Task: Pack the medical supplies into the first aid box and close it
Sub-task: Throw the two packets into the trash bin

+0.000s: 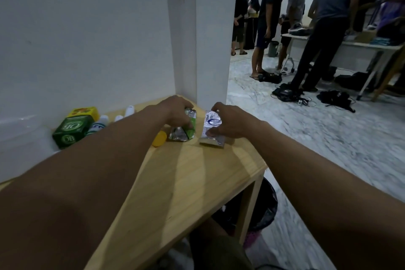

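Two hands are closed on packets on my desk (188,173): left hand (175,112) grips the green packet (186,131), right hand (230,120) pinches the silver packet (211,131).

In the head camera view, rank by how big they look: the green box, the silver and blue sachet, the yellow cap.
1. Green box, largest.
2. Silver and blue sachet, partly under the right hand, so it is really somewhat bigger.
3. Yellow cap, smallest, partly hidden.
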Demonstrator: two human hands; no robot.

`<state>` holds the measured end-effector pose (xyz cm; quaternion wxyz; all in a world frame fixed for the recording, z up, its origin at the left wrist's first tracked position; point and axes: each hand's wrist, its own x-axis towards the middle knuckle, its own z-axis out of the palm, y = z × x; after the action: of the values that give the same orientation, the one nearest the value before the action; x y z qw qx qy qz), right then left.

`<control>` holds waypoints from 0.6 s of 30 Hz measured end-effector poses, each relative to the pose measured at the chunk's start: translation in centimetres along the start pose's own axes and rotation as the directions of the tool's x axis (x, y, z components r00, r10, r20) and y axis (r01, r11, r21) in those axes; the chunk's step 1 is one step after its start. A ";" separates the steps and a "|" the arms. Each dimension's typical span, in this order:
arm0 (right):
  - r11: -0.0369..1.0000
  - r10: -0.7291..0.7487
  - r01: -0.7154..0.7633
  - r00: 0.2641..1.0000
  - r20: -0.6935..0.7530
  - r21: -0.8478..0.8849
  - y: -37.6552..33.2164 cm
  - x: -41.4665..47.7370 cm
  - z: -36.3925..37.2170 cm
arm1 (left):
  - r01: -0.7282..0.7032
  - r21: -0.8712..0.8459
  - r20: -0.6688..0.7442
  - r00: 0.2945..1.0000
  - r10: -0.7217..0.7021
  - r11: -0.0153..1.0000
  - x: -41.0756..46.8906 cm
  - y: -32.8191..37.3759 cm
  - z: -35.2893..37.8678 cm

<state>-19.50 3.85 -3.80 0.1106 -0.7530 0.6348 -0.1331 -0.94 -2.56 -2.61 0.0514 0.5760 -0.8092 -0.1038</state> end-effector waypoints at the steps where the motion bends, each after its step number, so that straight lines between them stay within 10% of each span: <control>1: 1.000 -0.006 0.006 1.000 -0.008 0.006 0.0 0.0 0.0 | -0.003 -0.015 -0.004 1.000 0.003 1.000 0.2 0.0 -0.1; 18: 0.963 0.028 0.021 0.984 -0.178 0.268 2.0 1.1 -1.6 | -0.089 -0.290 -0.075 0.995 0.071 0.953 1.3 0.3 -1.0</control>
<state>-21.71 2.41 -2.91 0.1544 -0.7148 0.6195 -0.2854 -1.46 -3.76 -1.59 0.1660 0.5318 -0.8055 -0.2019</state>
